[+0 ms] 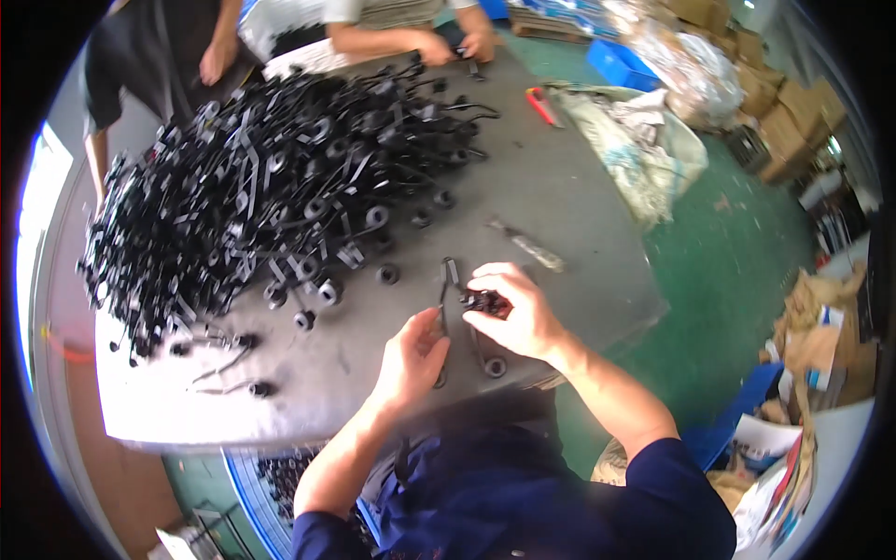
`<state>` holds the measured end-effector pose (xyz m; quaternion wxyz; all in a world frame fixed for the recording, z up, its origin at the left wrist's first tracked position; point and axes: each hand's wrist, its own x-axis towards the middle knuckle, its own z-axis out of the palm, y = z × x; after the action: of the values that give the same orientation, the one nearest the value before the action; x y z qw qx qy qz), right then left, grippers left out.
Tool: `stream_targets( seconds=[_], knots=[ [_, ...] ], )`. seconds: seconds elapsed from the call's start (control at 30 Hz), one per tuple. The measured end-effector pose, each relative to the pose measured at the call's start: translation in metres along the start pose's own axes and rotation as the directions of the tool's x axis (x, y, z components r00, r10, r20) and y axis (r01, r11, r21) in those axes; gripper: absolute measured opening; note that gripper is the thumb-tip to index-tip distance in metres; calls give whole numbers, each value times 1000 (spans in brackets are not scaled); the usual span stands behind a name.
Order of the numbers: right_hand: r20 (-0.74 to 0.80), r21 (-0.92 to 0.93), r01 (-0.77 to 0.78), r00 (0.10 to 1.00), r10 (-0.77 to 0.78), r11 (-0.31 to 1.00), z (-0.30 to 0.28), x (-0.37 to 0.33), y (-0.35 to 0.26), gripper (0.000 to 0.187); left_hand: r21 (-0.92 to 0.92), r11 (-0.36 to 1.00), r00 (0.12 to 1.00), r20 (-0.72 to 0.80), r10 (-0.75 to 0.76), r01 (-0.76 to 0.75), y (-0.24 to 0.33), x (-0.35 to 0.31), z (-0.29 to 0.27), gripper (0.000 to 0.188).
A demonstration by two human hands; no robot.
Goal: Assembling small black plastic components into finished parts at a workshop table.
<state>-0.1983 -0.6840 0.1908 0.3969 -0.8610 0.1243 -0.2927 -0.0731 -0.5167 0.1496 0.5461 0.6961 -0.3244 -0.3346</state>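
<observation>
My right hand (515, 313) pinches a small black clip-like part (485, 301) just above the grey table (560, 196). My left hand (411, 359) grips a thin black strap (444, 289) whose top end reaches up beside the right hand's fingers. A second strap with a ring end (493, 366) lies under my right wrist. A big heap of black straps and ring pieces (261, 187) covers the table's left and far half. Loose black rings (387, 274) lie between the heap and my hands.
Two other people stand at the far edge; one's hands (457, 47) work on black parts there. A red-handled tool (541, 105) and a slim metal tool (527, 245) lie on the table. White sacks (644, 149), cardboard boxes and a blue bin (621, 65) crowd the green floor at right.
</observation>
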Motion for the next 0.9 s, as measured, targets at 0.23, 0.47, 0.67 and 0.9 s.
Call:
stream_targets(
  seconds=[0.23,0.47,0.67,0.9],
  knots=[
    [28,-48,54,998,-52,997,17,2,0,40,-301,950,995,-27,-95,82,24,11,-19,32],
    [96,-44,158,984,-153,987,17,7,-7,41,-384,908,984,117,-131,166,28,27,-16,31],
    [73,-22,91,993,-89,996,22,8,-7,41,-460,876,990,84,-117,142,26,30,-17,27],
    [64,-55,91,994,-88,994,32,11,-9,40,-400,913,996,6,-90,85,29,31,-19,25]
  ],
)
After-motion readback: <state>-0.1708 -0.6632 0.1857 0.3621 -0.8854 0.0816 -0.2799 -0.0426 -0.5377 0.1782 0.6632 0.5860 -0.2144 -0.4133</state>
